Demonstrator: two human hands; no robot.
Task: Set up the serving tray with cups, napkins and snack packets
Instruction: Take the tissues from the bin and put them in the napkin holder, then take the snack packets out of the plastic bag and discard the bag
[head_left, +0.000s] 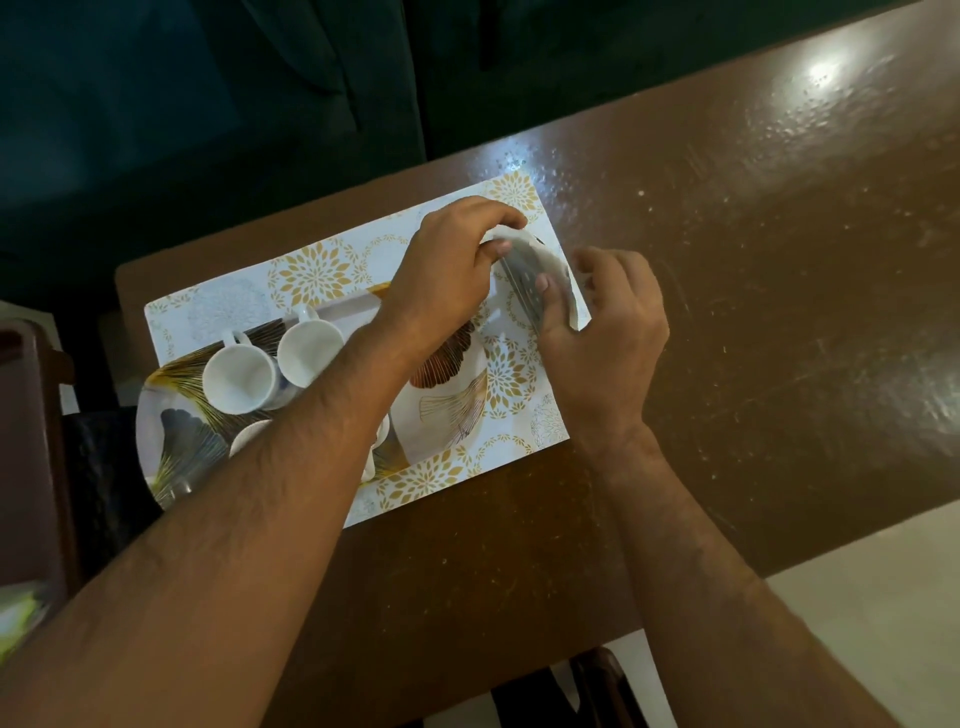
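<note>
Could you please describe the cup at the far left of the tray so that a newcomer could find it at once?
On the brown table lies a floral placemat bearing a leaf-patterned tray. The cup stands upright nearest its left end, handle pointing away; unlike its neighbours, no forearm covers it.

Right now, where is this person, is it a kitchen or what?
Probably a home dining room, not surely a kitchen: a brown wooden table, a flowery placemat, and a leaf-patterned tray with white teacups.

A glossy brown wooden table (727, 291) carries everything. A floral placemat (311, 275) lies flat on it, under a leaf-patterned tray (176, 441).
</note>
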